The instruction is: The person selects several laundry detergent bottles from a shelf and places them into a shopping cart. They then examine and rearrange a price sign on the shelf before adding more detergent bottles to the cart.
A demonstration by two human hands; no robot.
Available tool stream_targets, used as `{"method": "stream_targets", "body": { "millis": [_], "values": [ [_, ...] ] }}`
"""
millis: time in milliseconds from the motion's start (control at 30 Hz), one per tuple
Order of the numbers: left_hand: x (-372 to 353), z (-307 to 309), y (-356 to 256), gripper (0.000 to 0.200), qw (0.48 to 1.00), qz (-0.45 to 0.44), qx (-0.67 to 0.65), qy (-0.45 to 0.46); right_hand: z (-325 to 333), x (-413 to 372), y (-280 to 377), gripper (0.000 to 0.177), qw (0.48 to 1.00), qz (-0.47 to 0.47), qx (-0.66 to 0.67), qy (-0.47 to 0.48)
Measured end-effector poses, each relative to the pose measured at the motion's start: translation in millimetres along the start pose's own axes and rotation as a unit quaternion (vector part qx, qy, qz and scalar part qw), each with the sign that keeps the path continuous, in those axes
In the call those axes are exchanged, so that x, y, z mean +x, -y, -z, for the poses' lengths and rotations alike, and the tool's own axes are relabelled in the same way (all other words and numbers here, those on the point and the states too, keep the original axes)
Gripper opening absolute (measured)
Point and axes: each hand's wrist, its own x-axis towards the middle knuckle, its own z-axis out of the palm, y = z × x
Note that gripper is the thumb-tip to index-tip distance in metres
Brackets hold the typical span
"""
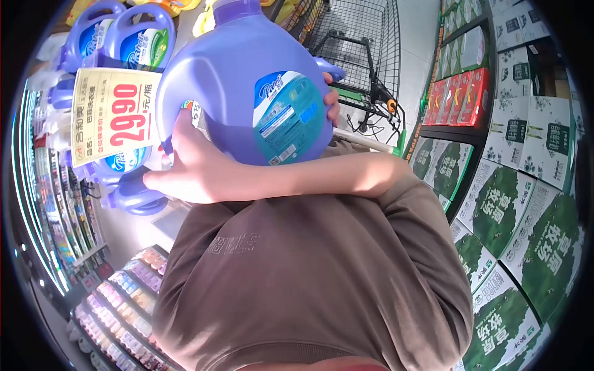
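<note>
A big purple laundry detergent bottle [241,93] with a blue-green label is held against my body, its cap end pointing away from me. My right forearm crosses in front of me, and my right hand [198,164] presses on the bottle's left side, one finger on its surface. Fingers of my left hand [332,99] curl around the bottle's right edge; the rest of that hand and its forearm are hidden. Just left of my right hand is a yellow price sign [117,114] reading 29.90.
More purple detergent bottles [139,40] stand behind and below the sign. A black wire shopping cart [365,49] is beyond the bottle. Stacked green-and-white cartons [495,210] and red boxes [458,99] line the right. Shelves of small goods [124,303] are at lower left.
</note>
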Motion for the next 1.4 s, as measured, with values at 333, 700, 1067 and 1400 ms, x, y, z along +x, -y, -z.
{"method": "stream_targets", "body": {
  "millis": [333,700,1067,1400],
  "values": [
    [-5.6,61.1,-70.8,0.073,0.885,-0.109,0.287,-0.349,141.7,-15.8,46.7,0.035,0.986,-0.128,0.098,-0.052],
    [-45.9,128.1,-134.6,0.040,0.402,0.032,0.816,-0.415,304.0,30.5,-51.7,0.037,0.929,-0.242,-0.213,-0.183],
    [-139.1,103.4,-112.4,0.054,0.181,0.128,0.876,-0.429,441.8,89.6,-229.6,0.050,0.766,-0.359,-0.495,-0.200],
    [-126.7,107.3,-115.4,0.046,0.220,0.147,0.840,-0.474,488.2,105.9,-416.4,0.046,0.816,-0.279,-0.398,-0.312]
  ]
}}
